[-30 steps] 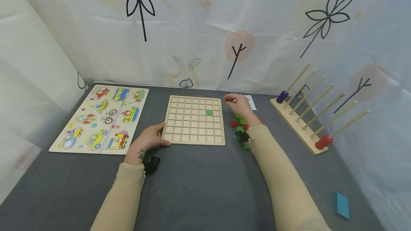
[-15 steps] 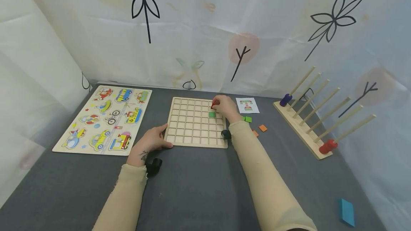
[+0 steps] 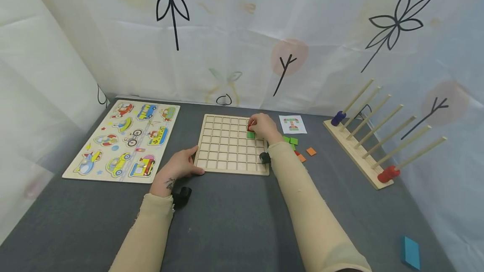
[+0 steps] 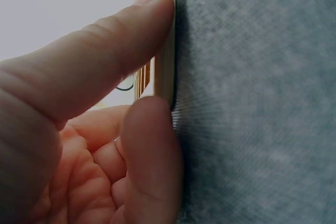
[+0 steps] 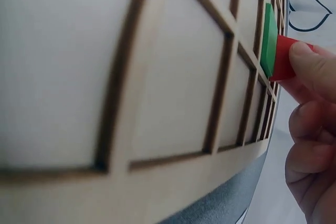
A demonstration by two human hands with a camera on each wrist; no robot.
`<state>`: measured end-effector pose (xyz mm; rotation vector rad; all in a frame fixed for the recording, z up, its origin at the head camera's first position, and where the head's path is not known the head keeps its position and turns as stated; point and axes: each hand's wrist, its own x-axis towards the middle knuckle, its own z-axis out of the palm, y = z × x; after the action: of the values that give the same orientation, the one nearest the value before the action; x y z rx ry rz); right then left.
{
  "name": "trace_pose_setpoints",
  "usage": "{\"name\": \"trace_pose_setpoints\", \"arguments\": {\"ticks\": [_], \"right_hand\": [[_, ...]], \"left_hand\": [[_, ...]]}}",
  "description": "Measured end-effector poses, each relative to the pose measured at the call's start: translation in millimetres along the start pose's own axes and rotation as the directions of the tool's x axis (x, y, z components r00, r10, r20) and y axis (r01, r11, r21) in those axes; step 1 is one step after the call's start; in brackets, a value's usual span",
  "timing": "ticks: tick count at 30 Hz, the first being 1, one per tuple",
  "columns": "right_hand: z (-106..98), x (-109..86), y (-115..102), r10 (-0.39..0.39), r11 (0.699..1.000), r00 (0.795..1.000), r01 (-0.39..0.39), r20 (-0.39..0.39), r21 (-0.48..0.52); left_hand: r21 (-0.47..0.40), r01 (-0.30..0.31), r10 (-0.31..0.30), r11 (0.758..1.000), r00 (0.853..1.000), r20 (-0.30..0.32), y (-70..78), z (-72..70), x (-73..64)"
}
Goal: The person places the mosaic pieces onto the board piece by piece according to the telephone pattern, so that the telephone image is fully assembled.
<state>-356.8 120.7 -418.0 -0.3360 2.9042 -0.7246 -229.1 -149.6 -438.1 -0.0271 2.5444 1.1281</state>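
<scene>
A pale wooden grid board lies on the dark table, with one green square tile in a cell toward its back right. My left hand holds the board at its front left corner, thumb on the front edge and fingers along the left side. In the right wrist view, a red tile is pinched between thumb and fingers of my right hand. This tile stands tilted right beside the green tile, over the cell behind it. Its far part is hidden by the fingers.
Loose green tiles and orange tiles lie right of the board, partly behind the right sleeve. A pattern card sits behind them. A vehicle puzzle board is at left, a peg rack at right, and a blue block at front right.
My right hand has moved left from the tile pile to the board, carrying the red tile to the cell behind the green one. The left hand keeps its hold on the corner.
</scene>
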Motion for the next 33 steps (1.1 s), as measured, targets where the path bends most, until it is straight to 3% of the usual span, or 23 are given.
{"name": "trace_pose_setpoints", "arguments": {"ticks": [12,21,26,29,33], "right_hand": [[7,0.8,-2,0.038,0.996,0.998,-0.034,0.051,-0.083],[3,-5.1,-1,0.0,0.998,1.0,0.0,0.003,-0.06],[-12,-11.3,6,-0.028,0.994,0.998,0.034,-0.056,0.101],[-25,-18.1,18,-0.015,0.969,0.996,0.036,-0.084,0.246],[-43,-32.7,39,0.048,0.917,0.996,-0.017,-0.068,0.397]], "left_hand": [[0.048,-0.004,0.005,0.999,1.0,-0.013,0.2,3.3,-2.3],[0.046,-0.007,0.007,0.999,1.0,-0.014,0.4,1.5,-1.6],[0.049,-0.025,0.025,0.998,1.0,-0.007,0.8,0.3,-0.4],[0.047,-0.037,0.038,0.998,0.999,-0.004,0.2,0.0,-0.2],[0.038,-0.047,0.047,0.998,0.999,-0.004,0.0,-0.5,-0.4]]}}
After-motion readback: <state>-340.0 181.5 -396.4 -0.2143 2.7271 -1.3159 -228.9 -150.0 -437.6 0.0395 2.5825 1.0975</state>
